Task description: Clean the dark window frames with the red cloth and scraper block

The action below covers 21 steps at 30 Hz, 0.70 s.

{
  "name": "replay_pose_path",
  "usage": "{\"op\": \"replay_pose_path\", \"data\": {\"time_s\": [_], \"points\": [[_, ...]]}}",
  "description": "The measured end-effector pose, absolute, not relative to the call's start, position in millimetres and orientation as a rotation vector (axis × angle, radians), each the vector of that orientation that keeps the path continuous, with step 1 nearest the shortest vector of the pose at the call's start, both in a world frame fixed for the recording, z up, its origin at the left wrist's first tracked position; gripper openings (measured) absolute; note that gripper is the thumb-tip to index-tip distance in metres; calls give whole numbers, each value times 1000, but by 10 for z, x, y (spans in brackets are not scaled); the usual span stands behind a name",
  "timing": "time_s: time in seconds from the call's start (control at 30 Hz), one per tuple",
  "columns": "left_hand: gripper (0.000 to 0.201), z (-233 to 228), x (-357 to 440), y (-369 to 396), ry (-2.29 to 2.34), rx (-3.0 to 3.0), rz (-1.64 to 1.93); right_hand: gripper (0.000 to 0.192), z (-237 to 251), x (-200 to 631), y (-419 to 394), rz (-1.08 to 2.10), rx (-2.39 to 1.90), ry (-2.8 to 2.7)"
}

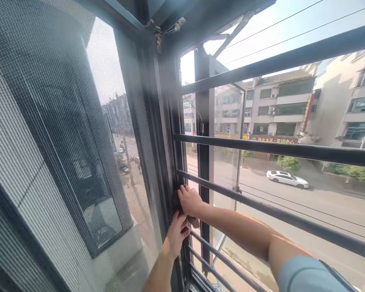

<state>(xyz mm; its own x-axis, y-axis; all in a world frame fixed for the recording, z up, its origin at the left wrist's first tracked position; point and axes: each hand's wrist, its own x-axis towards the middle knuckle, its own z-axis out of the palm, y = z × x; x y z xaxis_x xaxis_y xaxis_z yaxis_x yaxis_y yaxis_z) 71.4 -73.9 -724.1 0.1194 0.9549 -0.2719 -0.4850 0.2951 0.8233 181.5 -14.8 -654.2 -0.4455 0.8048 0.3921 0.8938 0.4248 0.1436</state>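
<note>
My right hand [190,199] reaches in from the right and presses a bunched brown cloth [193,222] against the dark window frame [167,162]. Its fingers are curled, and most of the cloth is hidden under them. Just below, my left hand [174,234] comes up from the bottom edge with bent fingers at the same cloth, close against the frame's upright. Both hands are in the corner where the mesh screen [79,101] meets the barred opening, below a dark horizontal bar [219,187].
More dark bars [276,148] cross the opening on the right, with lower bars [222,253] near my forearms. Outside, a glazed sash [226,121] stands swung outward. Frayed cord [158,38] hangs at the top corner. Beyond lie a street, a white car [287,178] and buildings.
</note>
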Motion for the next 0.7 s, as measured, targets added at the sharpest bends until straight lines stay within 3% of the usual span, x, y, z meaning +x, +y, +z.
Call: {"op": "replay_pose_path", "data": {"time_s": [0.1,0.23,0.33,0.47,0.57,0.63,0.7], "points": [[30,-7362,667,-754,924,647,1129,39,-6578,1817,-185,-122,-1535,-2530],[52,-7341,617,-786,705,666,1071,58,-6482,2047,-359,179,-1163,-2468],[56,-6982,672,-757,673,688,1272,75,-6521,2352,-454,423,-890,-2263],[43,-6097,863,-577,764,917,1689,55,-6816,2704,-400,684,-1095,-1890],[40,-5407,1056,-286,945,1411,1980,33,-7031,2798,-341,595,-1218,-1901],[40,-5124,1193,-68,1087,1621,2050,21,-7107,2796,-342,505,-1210,-1999],[39,-5068,1315,92,1152,1673,2046,23,-7131,2777,-366,475,-1166,-2095]]}}
